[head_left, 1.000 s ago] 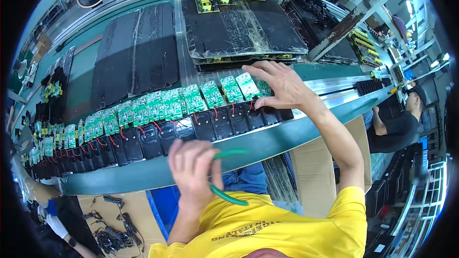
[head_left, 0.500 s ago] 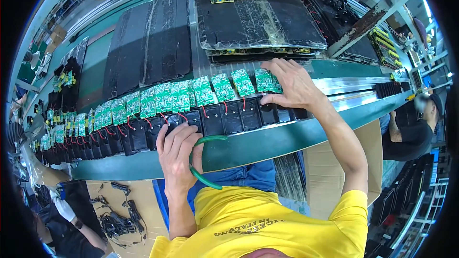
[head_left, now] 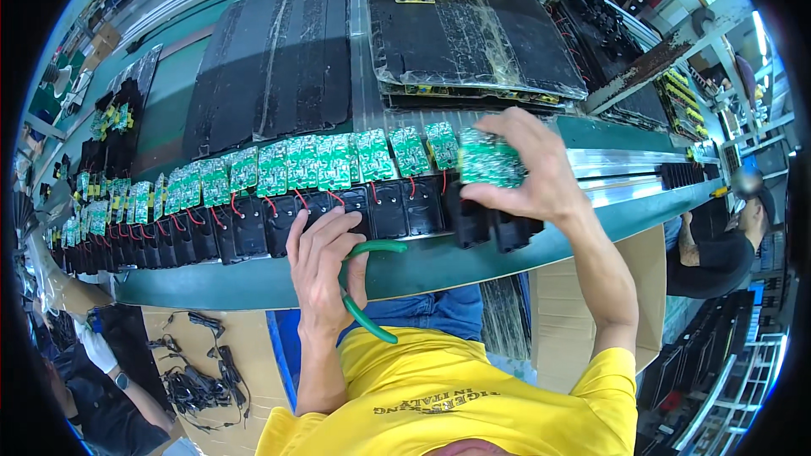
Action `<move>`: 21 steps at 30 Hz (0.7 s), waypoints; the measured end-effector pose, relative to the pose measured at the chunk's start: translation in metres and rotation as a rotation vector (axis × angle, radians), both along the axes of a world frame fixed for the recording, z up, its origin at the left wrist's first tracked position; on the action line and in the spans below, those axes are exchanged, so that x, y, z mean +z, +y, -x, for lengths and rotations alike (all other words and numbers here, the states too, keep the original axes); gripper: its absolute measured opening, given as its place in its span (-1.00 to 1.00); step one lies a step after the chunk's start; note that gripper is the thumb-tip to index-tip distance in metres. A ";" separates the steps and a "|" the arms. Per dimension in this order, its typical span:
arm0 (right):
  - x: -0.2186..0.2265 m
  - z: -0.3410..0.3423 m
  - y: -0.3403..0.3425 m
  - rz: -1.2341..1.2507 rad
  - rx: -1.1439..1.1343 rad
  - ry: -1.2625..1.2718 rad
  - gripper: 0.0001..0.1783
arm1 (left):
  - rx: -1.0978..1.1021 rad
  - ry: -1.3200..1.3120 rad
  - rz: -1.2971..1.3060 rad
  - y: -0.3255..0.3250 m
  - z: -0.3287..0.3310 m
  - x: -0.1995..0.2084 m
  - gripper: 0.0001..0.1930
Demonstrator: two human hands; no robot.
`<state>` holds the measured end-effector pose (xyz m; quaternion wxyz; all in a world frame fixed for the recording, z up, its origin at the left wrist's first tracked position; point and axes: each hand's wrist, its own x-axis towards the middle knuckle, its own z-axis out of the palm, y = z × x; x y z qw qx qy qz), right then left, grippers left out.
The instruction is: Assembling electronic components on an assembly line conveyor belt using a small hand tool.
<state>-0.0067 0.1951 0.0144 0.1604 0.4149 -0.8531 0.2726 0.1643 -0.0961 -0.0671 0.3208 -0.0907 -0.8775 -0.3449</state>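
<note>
I count one tool (head_left: 370,324) with two green handles (head_left: 382,247), one white glove (head_left: 97,350) and one watch (head_left: 122,380). Green boards (head_left: 376,154) are more than ten, black cases (head_left: 425,205) also; at far left, exact number is unclear.

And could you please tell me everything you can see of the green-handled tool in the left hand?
The green-handled tool shows two slim, smooth, curved handles that look plastic-coated. They stand spread apart, bowing out to the right of the left hand, which grips the tool. The upper handle runs roughly level, in front of the green bench; the lower slopes down, its tip in front of the yellow shirt. The hand hides its working end, so its exact kind is unclear.
</note>
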 end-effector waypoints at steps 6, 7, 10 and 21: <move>-0.018 -0.002 -0.069 0.010 0.010 -0.003 -0.15 | -0.058 0.115 -0.232 0.013 -0.007 0.012 -0.78; -0.022 0.000 -0.076 0.007 0.003 -0.015 -0.14 | -0.085 0.137 -0.288 0.015 -0.008 0.014 -0.78; -0.030 0.006 -0.092 0.015 -0.030 0.078 -0.16 | -0.138 0.086 -0.235 0.021 -0.003 0.016 -0.77; -0.032 -0.023 -0.029 0.361 -0.205 -0.031 -0.48 | -0.069 -0.010 0.060 0.030 0.003 0.015 -0.75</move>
